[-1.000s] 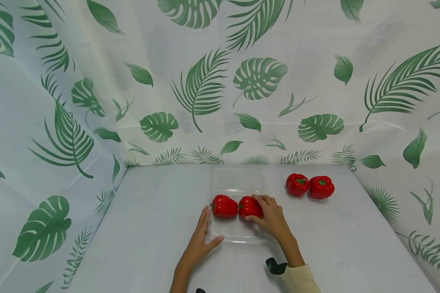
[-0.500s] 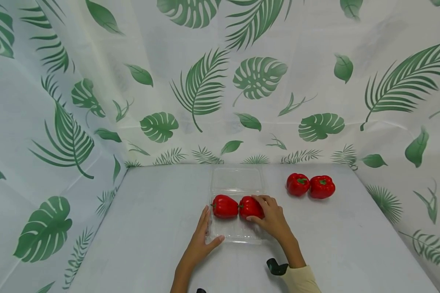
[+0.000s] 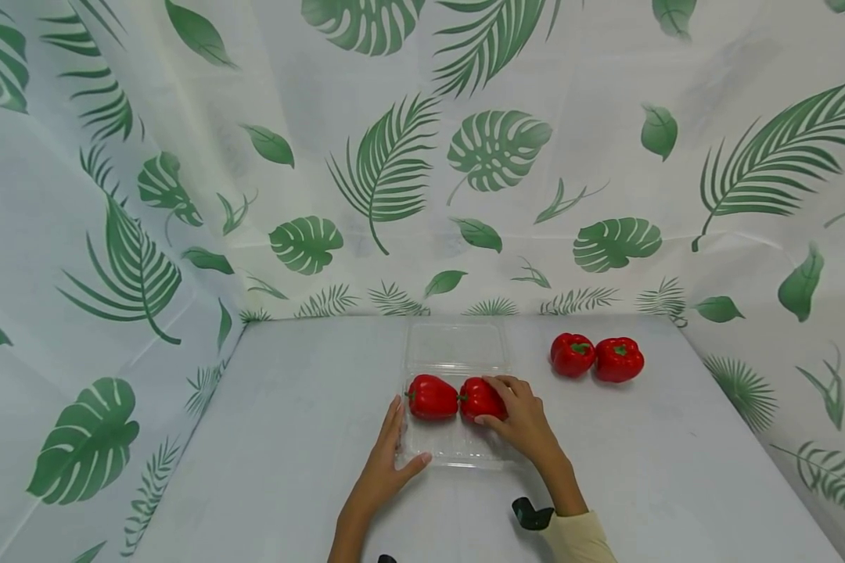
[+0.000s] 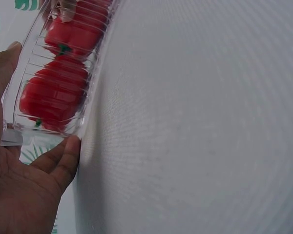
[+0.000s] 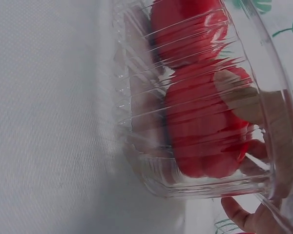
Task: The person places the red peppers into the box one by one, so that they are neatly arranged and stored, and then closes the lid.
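Observation:
Two red bell peppers lie side by side in the far half of a clear plastic clamshell container (image 3: 442, 449), its lid (image 3: 456, 344) folded back. My right hand (image 3: 524, 422) grips the right bell pepper (image 3: 479, 398), thumb on its near side and fingers over the far side. The left bell pepper (image 3: 432, 398) sits with its green stem towards the left wall. My left hand (image 3: 380, 467) rests against that wall with fairly straight fingers, its thumb spread to the near edge. Ribbed plastic shows in front of the peppers in both wrist views.
Two more red bell peppers, one on the left (image 3: 571, 356) and one on the right (image 3: 618, 360), stand close together on the white table (image 3: 289, 438), right of the lid. A leaf-printed cloth (image 3: 394, 266) hangs behind and at both sides.

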Available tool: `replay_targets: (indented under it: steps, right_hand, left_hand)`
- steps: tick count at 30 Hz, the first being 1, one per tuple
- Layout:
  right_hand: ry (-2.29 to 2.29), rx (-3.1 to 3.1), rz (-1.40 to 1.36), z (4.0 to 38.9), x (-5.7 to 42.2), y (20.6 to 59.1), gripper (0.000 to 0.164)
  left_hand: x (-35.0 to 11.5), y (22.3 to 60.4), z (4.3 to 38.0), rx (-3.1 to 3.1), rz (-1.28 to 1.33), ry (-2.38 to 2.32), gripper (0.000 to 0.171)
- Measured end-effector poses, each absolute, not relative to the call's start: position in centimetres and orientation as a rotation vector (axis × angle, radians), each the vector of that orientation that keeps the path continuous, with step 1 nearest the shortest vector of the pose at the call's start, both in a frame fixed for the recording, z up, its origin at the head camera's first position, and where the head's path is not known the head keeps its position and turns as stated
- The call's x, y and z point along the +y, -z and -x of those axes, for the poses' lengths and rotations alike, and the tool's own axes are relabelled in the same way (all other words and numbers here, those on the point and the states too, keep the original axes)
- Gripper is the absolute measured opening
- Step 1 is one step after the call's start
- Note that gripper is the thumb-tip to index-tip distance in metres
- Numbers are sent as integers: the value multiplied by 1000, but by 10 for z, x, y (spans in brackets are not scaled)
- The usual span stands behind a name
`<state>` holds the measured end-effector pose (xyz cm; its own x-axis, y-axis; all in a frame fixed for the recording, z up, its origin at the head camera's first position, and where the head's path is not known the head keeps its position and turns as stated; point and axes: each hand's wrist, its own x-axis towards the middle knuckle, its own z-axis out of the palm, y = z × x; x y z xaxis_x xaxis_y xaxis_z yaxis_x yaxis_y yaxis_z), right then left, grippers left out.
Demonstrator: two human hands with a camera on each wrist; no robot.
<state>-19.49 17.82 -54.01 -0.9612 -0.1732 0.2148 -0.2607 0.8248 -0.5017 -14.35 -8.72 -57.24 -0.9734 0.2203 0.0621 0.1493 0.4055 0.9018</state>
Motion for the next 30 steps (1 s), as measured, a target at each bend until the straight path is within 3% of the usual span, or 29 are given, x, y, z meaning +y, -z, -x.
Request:
replay_targets:
  steps: [21, 26, 30]
  right_hand:
    - [-892, -2833, -354, 193, 180, 539, 80]
    - [-985, -2766, -343, 195, 184, 537, 71]
    - [-1043, -2624, -276, 195, 191, 533, 52]
  left_hand:
    - [-88, 574, 145, 2579, -375, -1662, 94]
    - [-88, 574, 145, 2577, -366, -1660, 94]
    - [-88, 574, 145, 2568, -364, -1665, 94]
